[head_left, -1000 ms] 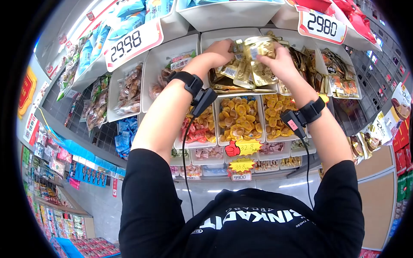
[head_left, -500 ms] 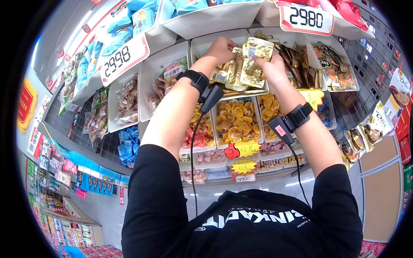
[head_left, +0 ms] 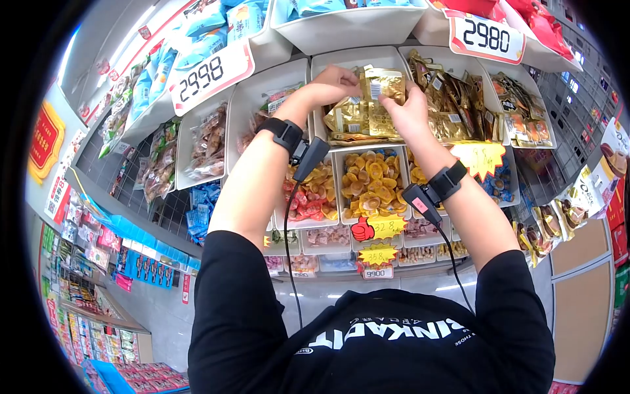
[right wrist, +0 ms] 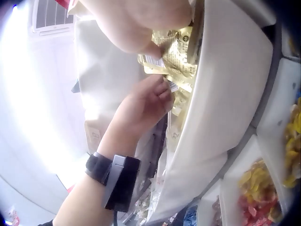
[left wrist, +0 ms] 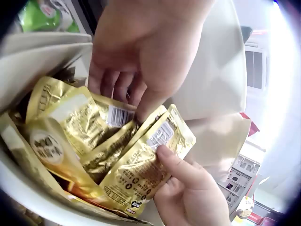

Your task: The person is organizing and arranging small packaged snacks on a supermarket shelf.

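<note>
In the head view, a white bin (head_left: pixel 325 60) holds several shiny gold foil packets. My right hand (head_left: pixel 410 115) grips one gold packet (left wrist: pixel 138 176), thumb across its front near the barcode and fingers behind. That packet stands tilted among the others, its printed back turned up. My left hand (head_left: pixel 336 87) is at the upper left of the same bin. In the left wrist view its thumb and curled fingers pinch the top edge of another gold packet (left wrist: pixel 110 151); the fingertips are partly hidden behind the foil. More gold packets (left wrist: pixel 66 110) lean at the bin's left side.
Right of this bin is one with dark gold packets (head_left: pixel 453 92); left is one with clear-bagged snacks (head_left: pixel 252 131). Yellow-wrapped sweets (head_left: pixel 374 184) fill a lower bin. Price signs (head_left: pixel 487 36) overhang the upper shelf. A cable (head_left: pixel 291 262) trails from the left wrist camera.
The packet in my right hand has tipped back and sunk slightly among the others. My left hand stays at the bin's upper left. The view has shifted a little.
</note>
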`<move>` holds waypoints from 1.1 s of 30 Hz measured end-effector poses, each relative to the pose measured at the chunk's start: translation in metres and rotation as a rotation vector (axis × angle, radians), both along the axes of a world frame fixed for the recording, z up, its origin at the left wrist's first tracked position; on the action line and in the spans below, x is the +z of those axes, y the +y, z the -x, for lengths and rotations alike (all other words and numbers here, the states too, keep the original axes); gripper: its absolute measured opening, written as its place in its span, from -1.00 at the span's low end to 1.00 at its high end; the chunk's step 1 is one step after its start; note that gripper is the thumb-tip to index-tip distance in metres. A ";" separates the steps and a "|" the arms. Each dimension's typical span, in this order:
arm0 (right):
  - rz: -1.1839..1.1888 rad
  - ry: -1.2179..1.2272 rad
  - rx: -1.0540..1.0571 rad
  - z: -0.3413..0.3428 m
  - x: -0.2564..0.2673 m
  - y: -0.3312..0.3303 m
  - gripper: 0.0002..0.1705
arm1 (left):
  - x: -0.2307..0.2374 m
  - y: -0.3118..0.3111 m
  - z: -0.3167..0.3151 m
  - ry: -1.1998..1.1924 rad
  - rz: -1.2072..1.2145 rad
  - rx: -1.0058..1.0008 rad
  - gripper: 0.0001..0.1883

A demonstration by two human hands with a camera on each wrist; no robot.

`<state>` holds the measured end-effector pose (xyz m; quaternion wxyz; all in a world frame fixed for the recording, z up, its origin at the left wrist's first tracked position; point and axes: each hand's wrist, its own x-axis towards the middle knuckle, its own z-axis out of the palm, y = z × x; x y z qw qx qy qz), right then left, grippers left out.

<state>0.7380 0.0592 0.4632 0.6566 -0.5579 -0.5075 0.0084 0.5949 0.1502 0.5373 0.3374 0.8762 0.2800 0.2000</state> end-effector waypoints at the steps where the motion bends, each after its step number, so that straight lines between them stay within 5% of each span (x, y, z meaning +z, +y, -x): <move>1: -0.051 0.046 0.011 0.001 -0.002 0.001 -0.63 | -0.002 0.005 0.004 0.075 -0.032 -0.045 -0.69; 5: -0.094 0.223 0.117 0.003 0.000 -0.006 -0.65 | -0.017 0.012 0.011 0.261 -0.203 -0.023 -0.63; 10: -0.156 0.375 0.182 -0.004 0.002 -0.009 -0.43 | -0.007 0.000 0.028 0.314 -0.302 0.031 -0.64; 16: -0.042 0.599 0.504 -0.012 0.002 -0.012 -0.67 | -0.002 -0.010 0.043 -0.246 0.107 0.218 -0.67; 26: -0.083 0.806 0.799 -0.016 0.000 -0.013 -0.53 | -0.023 -0.020 0.014 -0.120 0.328 0.036 -0.54; 33: -0.069 0.631 0.626 -0.017 0.009 -0.014 -0.63 | -0.012 -0.019 0.020 -0.169 0.339 0.032 -0.66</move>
